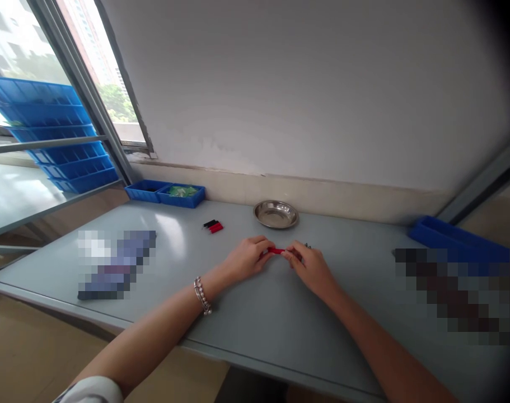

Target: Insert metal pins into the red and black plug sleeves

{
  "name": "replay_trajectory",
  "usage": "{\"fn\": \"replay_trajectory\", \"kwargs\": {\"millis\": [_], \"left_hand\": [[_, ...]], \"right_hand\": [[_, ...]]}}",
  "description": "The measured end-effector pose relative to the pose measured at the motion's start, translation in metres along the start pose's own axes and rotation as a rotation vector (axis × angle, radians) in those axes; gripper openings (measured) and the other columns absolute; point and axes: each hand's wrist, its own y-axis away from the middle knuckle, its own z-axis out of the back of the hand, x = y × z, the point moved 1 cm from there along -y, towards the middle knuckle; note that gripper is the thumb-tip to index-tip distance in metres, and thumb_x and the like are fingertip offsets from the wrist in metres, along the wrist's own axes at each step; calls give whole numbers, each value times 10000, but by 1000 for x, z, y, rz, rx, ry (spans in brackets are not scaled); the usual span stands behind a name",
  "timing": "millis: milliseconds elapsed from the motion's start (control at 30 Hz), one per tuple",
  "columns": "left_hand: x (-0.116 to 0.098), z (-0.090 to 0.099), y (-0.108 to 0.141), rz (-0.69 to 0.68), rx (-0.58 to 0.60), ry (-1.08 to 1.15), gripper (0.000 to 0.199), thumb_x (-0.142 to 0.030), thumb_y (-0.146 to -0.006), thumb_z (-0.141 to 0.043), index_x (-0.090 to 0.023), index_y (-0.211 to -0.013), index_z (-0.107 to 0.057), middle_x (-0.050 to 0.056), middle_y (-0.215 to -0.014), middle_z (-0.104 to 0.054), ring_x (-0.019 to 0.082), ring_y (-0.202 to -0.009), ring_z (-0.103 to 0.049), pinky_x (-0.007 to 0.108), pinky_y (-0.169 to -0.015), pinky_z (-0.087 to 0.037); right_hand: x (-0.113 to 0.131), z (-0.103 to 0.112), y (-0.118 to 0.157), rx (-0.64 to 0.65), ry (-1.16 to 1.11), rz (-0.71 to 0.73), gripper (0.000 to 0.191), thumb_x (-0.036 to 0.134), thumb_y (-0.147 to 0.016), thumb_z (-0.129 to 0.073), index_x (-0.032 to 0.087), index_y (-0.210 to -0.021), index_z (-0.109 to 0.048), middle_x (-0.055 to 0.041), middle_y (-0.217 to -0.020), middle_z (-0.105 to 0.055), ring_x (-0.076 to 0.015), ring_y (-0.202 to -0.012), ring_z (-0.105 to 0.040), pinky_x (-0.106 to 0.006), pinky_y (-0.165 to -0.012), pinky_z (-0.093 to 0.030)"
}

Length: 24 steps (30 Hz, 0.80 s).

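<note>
Between my two hands, above the middle of the table (238, 313), is a slim red tube-like piece (276, 251). The fingers of my left hand (250, 258) are closed on its left end. My right hand (311, 267) pinches the other end with thumb and fingertips. Some small dark bits (307, 245) show just behind my right hand, partly hidden by it. Farther back and left lie a few short pieces, red ones (216, 228) and black ones (210, 224), side by side.
A round metal dish (275, 215) stands near the wall. At the back left are two blue bins, one (181, 202) holding green-and-clear plastic. Blurred-out items lie at left (120, 266) and right (452, 291). Another blue bin (431, 229) is at right; stacked blue crates (65, 134) stand far left.
</note>
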Motion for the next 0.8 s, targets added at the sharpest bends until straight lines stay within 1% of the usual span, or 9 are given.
{"fn": "replay_trajectory", "kwargs": {"millis": [167, 333, 533, 633, 700, 733, 800], "left_hand": [[1, -1, 0, -8, -4, 6, 188, -237, -852, -439, -143, -943, -575, 67, -877, -606, 109, -664, -552, 224, -637, -445], [0, -1, 0, -12, -8, 0, 181, -238, -852, -440, -152, -932, -577, 61, -869, -607, 112, -667, -560, 225, -635, -444], [0, -2, 0, -26, 7, -25, 182, -246, -851, -442, -150, -920, -581, 55, -822, -605, 117, -663, -559, 220, -617, -435], [0, -2, 0, -20, 13, -12, 181, -255, -847, -451, -149, -912, -583, 54, -825, -606, 114, -658, -554, 217, -611, -432], [0, -1, 0, -9, 9, -8, 182, -261, -844, -456, -152, -911, -586, 53, -832, -608, 113, -655, -554, 217, -608, -430], [2, 1, -1, 3, -1, -13, 186, -263, -844, -454, -155, -916, -587, 53, -837, -609, 114, -656, -556, 218, -609, -430], [11, 8, -3, 62, -53, -52, 201, -271, -845, -446, -164, -935, -589, 54, -850, -612, 118, -657, -560, 224, -613, -428]], "right_hand": [[-1, 0, 0, 19, 16, -3, 307, 442, -850, -339, 222, -666, -448, 29, -501, -513, -132, -479, -469, -239, -540, -345], [1, 1, 0, 12, -4, 1, 325, 419, -853, -329, 221, -614, -425, 34, -474, -491, -125, -464, -453, -233, -504, -319], [1, 0, -1, 21, -84, -54, 319, 402, -833, -355, 224, -571, -400, 43, -415, -466, -122, -429, -427, -232, -477, -317], [0, -2, -2, 50, -164, -94, 325, 439, -828, -358, 226, -587, -406, 48, -403, -450, -124, -419, -426, -232, -468, -323], [-1, -3, -2, 51, -178, -100, 324, 467, -826, -358, 224, -632, -447, 47, -426, -464, -127, -431, -441, -234, -476, -334], [-3, -2, -2, 34, -162, -100, 322, 481, -823, -360, 222, -666, -470, 44, -448, -477, -129, -444, -452, -236, -485, -341], [-7, 2, -4, -42, -85, -111, 322, 501, -814, -368, 221, -731, -502, 35, -496, -502, -135, -476, -471, -241, -500, -348]]}}
